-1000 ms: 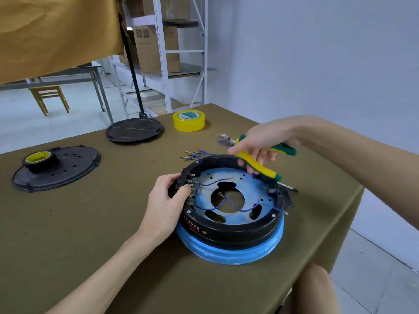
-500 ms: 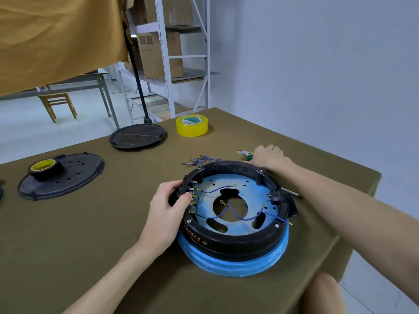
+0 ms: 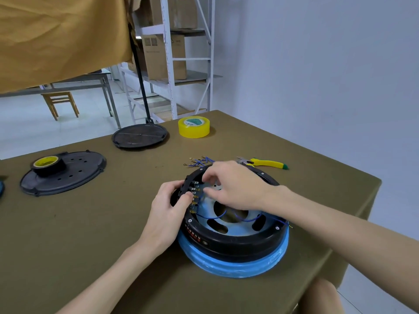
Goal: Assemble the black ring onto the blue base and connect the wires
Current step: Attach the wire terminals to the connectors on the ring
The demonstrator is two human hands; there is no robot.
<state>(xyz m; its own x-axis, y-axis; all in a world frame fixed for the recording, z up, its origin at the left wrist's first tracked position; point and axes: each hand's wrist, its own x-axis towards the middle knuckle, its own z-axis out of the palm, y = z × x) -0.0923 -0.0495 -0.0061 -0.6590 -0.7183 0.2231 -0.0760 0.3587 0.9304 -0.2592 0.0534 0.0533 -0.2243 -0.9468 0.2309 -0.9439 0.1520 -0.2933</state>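
The black ring (image 3: 233, 242) sits on the blue base (image 3: 235, 266) near the table's front right. My left hand (image 3: 165, 214) grips the ring's left rim beside a row of metal terminals (image 3: 195, 193). My right hand (image 3: 235, 186) reaches over the ring, its fingertips pinching a blue wire end at those terminals. More blue wires (image 3: 213, 217) loop across the base's inner plate. A loose bundle of wires with ring lugs (image 3: 199, 161) lies just behind the ring.
Yellow-handled pliers (image 3: 267, 163) lie behind the ring to the right. A yellow tape roll (image 3: 193, 126) and a black disc (image 3: 139, 135) sit at the back. At the left, a black plate (image 3: 74, 173) carries a tape roll (image 3: 46, 164). The table edge (image 3: 371, 200) runs close on the right.
My right hand set the pliers down on the table behind the ring, then moved left over the ring to the terminals. My left hand stayed on the rim.
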